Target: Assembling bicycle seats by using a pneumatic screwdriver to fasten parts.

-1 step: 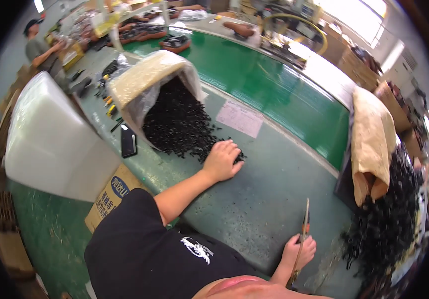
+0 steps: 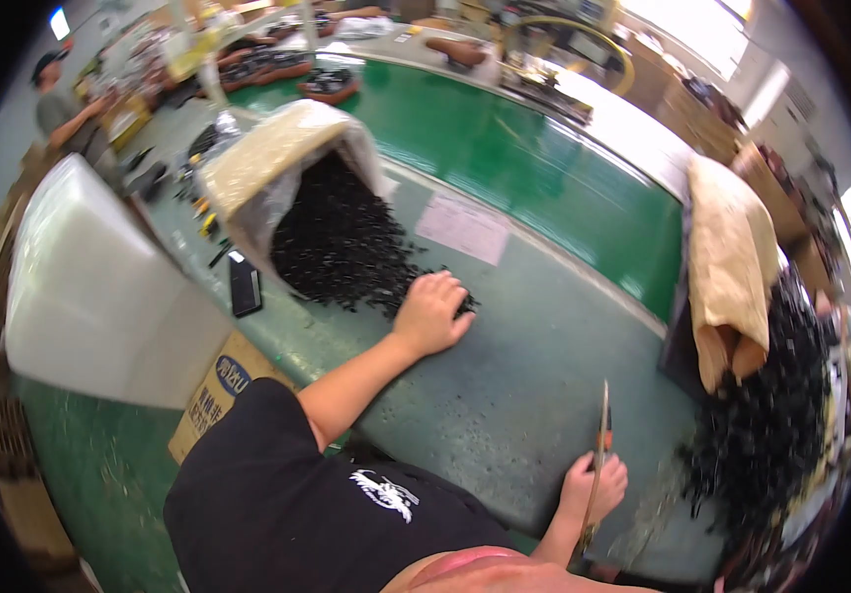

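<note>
My left hand (image 2: 432,313) rests palm down at the near edge of a heap of small black pieces (image 2: 332,242), fingers reaching over them and thumb held apart. The heap spills onto the table from a cream-coloured bin (image 2: 267,148) lying on its side with a clear plastic liner. What is under my fingertips is partly hidden. Lower right, my right hand (image 2: 594,491) is closed around a long, thin tool (image 2: 604,420) with an orange and black part. The tool stands nearly upright; its exact kind does not show.
A pink paper sheet (image 2: 462,227) and a black phone (image 2: 245,287) lie on the grey-green table. Beyond runs a green conveyor belt (image 2: 544,168). At right are a brown paper-covered object (image 2: 727,267) and another black heap (image 2: 762,435). A large white plastic-wrapped block (image 2: 99,296) stands left; a person (image 2: 70,109) works farther off.
The whole view has shifted slightly, so most things sit a little farther left. My left hand stays at the heap's edge, and my right hand keeps its hold on the thin tool.
</note>
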Action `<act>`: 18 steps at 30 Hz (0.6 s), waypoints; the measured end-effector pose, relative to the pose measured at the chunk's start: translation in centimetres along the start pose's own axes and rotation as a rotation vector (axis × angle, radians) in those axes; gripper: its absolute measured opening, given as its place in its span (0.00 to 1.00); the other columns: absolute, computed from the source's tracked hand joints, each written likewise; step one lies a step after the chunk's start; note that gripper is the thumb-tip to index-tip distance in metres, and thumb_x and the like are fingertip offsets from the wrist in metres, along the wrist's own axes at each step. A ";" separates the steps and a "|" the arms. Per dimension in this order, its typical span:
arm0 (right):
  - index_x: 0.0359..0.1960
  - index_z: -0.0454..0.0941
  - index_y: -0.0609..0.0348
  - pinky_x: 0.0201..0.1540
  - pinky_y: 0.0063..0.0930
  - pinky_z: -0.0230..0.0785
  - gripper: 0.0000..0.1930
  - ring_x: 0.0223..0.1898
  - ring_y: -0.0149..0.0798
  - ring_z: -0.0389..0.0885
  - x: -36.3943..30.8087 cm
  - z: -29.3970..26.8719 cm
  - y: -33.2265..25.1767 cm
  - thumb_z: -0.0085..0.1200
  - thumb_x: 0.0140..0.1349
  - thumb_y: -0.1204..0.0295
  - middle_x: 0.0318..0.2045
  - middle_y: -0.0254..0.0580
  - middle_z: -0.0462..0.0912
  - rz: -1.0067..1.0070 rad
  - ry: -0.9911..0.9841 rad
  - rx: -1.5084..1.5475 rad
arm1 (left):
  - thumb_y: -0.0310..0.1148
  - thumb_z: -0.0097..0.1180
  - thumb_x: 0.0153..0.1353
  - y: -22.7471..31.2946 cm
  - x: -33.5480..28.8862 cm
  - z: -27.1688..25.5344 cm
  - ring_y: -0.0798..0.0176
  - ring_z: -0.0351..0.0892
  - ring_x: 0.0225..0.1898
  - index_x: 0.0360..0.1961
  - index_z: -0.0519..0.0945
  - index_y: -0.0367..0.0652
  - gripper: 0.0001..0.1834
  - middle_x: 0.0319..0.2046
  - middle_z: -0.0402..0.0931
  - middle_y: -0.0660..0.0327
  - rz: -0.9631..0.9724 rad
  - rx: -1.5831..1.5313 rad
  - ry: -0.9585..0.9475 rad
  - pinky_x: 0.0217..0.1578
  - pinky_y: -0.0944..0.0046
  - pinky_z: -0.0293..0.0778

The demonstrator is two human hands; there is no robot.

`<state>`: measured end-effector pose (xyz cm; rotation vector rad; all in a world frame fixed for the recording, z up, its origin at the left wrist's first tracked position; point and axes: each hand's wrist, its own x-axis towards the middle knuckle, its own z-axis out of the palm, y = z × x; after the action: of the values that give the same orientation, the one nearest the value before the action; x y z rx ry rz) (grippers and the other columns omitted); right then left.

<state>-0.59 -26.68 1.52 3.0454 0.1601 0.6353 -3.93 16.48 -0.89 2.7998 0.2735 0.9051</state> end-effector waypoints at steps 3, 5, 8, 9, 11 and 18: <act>0.53 0.83 0.59 0.52 0.54 0.78 0.21 0.51 0.56 0.85 1.4 -0.6 -1.2 0.66 0.62 0.62 0.47 0.48 0.84 -0.025 0.046 0.070 | 0.46 0.73 0.61 -0.5 1.3 -0.8 0.42 0.82 0.65 0.50 0.87 0.39 0.23 0.54 0.87 0.49 0.025 -0.038 0.025 0.69 0.42 0.72; 0.37 0.80 0.56 0.46 0.55 0.77 0.10 0.43 0.57 0.84 2.8 -1.7 -0.4 0.65 0.61 0.64 0.37 0.46 0.82 -0.019 0.113 0.182 | 0.43 0.74 0.61 0.8 3.2 -0.1 0.41 0.83 0.63 0.50 0.87 0.39 0.22 0.54 0.87 0.49 0.054 -0.044 0.030 0.66 0.42 0.74; 0.33 0.79 0.55 0.43 0.53 0.74 0.09 0.38 0.55 0.82 3.0 -2.3 1.3 0.65 0.59 0.65 0.35 0.46 0.81 0.006 0.154 0.221 | 0.40 0.73 0.63 1.8 3.6 1.7 0.37 0.85 0.62 0.52 0.87 0.35 0.22 0.56 0.88 0.45 0.122 -0.071 0.028 0.65 0.41 0.78; 0.34 0.80 0.55 0.43 0.51 0.74 0.10 0.38 0.54 0.82 2.4 -1.2 1.8 0.65 0.59 0.64 0.35 0.46 0.81 0.025 0.154 0.213 | 0.40 0.73 0.64 2.0 3.3 1.9 0.37 0.85 0.62 0.52 0.87 0.35 0.22 0.56 0.88 0.44 0.143 -0.077 0.014 0.65 0.40 0.77; 0.38 0.82 0.57 0.43 0.47 0.73 0.13 0.40 0.50 0.82 1.8 0.5 1.1 0.66 0.59 0.61 0.36 0.45 0.81 0.030 0.169 0.186 | 0.39 0.72 0.67 0.3 2.0 1.9 0.35 0.84 0.62 0.54 0.86 0.34 0.22 0.57 0.86 0.41 0.093 -0.078 -0.023 0.66 0.40 0.77; 0.40 0.83 0.58 0.45 0.40 0.70 0.16 0.41 0.44 0.80 -1.3 -0.1 2.1 0.68 0.60 0.59 0.36 0.42 0.80 0.046 0.185 0.113 | 0.41 0.70 0.70 -1.3 -0.2 3.0 0.38 0.81 0.65 0.55 0.84 0.33 0.22 0.59 0.84 0.44 0.090 -0.006 -0.063 0.65 0.41 0.76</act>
<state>-1.59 -28.93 1.21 3.1015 0.1337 0.9424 -2.51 17.31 -3.70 2.8495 0.1359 0.8328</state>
